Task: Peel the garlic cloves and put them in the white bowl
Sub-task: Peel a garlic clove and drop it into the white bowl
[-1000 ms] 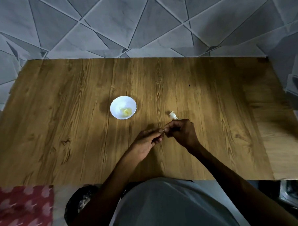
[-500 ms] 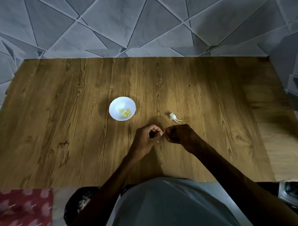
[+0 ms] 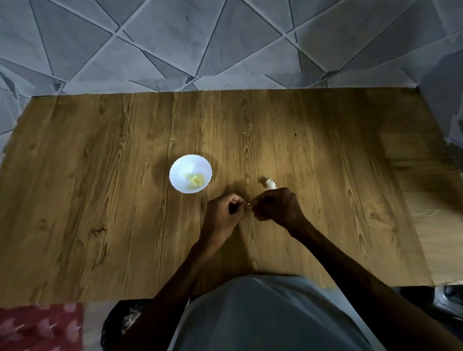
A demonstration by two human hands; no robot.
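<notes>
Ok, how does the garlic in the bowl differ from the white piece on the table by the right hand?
The garlic is pale yellow and looks peeled; the white piece is pointed, perhaps unpeeled or only skin. The garlic sits in the white bowl; the white piece lies on the bare table just beyond the right hand. Neither is held.

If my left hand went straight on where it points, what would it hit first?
Most likely the right hand: the left hand points rightward at it, with a small pale garlic piece pinched between them.
</notes>
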